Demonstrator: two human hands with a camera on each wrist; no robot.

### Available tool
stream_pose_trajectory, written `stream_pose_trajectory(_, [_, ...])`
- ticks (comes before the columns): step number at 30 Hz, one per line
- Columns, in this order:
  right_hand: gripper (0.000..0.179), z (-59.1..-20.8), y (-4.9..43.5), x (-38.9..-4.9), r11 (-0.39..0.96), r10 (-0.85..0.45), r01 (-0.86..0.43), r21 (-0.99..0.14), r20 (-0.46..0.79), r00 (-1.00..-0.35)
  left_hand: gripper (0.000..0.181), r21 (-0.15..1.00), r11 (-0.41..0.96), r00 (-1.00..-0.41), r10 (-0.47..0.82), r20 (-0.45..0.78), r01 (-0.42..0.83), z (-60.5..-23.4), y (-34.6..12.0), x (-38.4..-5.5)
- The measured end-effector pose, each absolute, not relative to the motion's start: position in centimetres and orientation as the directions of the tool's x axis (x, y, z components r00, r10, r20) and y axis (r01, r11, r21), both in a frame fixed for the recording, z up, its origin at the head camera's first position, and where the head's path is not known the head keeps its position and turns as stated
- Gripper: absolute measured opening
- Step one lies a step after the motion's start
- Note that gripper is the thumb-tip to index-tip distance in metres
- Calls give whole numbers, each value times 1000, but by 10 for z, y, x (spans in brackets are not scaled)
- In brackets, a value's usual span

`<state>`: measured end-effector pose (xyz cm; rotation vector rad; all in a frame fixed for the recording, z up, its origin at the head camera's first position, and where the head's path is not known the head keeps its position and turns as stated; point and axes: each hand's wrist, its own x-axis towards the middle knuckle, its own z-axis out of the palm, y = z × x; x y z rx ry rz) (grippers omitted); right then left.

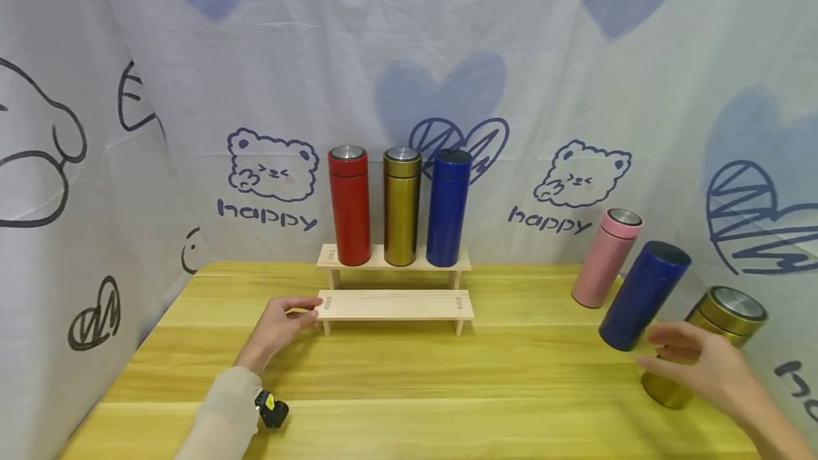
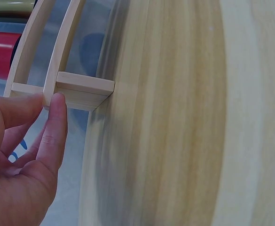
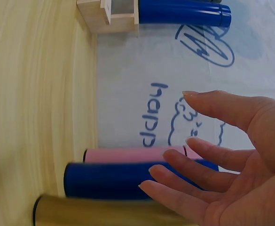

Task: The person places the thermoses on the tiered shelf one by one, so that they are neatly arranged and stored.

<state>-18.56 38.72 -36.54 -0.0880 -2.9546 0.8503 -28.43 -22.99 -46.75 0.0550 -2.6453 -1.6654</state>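
Observation:
At the left end of a two-step wooden stand (image 1: 396, 304), my left hand (image 1: 281, 325) pinches the lower board between thumb and fingertips; the left wrist view shows the fingertips at its edge. On the upper step stand a red thermos flask (image 1: 351, 218), a gold one (image 1: 401, 218) and a blue one (image 1: 448, 218). The lower board bears nothing. My right hand (image 1: 712, 368), fingers spread and holding nothing, is beside a second gold flask (image 1: 728, 311) and partly hides it in the head view. Near it stand a second blue flask (image 1: 645, 297) and a pink flask (image 1: 603, 261).
The stand and flasks are on a yellow wood-grain table (image 1: 447, 389). Close behind the stand hangs a white cloth (image 1: 396, 34) with hearts and bear drawings; it also runs along both sides. A black device (image 1: 273, 410) is strapped to the left wrist.

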Motion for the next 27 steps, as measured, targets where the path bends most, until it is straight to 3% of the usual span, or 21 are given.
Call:
stream_pose_trajectory(6, [79, -367, 404, -178, 829, 156, 146, -539, -27, -987, 32, 900, 436, -999, -40, -14, -30, -468, -230, -283])
stream_pose_trajectory(14, [77, -372, 429, -171, 829, 246, 216, -516, -11, -969, 32, 898, 438, -999, -39, -12, -28, -468, -230, -284])
stream_pose_trajectory(21, [64, -384, 454, -170, 814, 329, 284, -507, 0, -944, 32, 902, 431, -999, -38, -21, -35, -468, -230, -284])
stream_pose_trajectory(27, [72, -396, 478, -177, 813, 341, 323, -484, -53, -938, 32, 904, 427, -999, -39, -14, -29, -469, -230, -285])
